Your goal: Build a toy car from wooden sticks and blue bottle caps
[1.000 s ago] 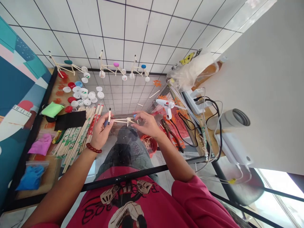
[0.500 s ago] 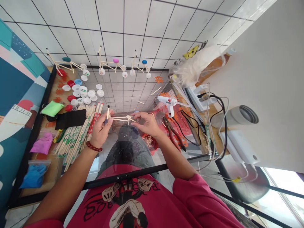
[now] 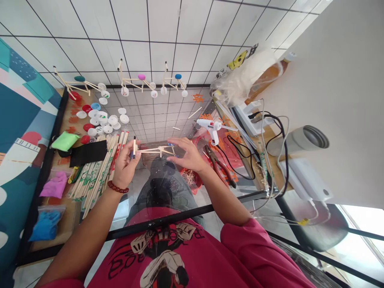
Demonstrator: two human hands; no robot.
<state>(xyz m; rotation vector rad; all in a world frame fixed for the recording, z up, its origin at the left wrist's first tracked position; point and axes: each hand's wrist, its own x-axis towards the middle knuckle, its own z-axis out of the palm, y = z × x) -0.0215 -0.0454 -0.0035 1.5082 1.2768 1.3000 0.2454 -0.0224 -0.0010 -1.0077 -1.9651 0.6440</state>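
Observation:
My left hand (image 3: 123,169) pinches one end of a small stick frame (image 3: 153,151) made of thin wooden sticks. An upright piece with dark ends stands at that end, beside my left thumb. Around the frame's right end, the fingers of my right hand (image 3: 189,157) are spread apart and do not grip it. Whether a fingertip still touches the frame I cannot tell. Three finished stick models with bottle-cap wheels stand along the far edge, with a green seat (image 3: 79,79), a pink seat (image 3: 141,77) and a blue seat (image 3: 178,76).
Loose bottle caps (image 3: 113,120) and wrapped chopsticks (image 3: 100,172) lie on the left of the glass table, near bags of coloured clay (image 3: 45,225). On the right are a white glue gun (image 3: 212,128), pliers (image 3: 220,166), cables and a power strip (image 3: 250,120).
My right fingers have opened and come off the frame's right end. My left hand keeps its hold. The whole view has shifted slightly.

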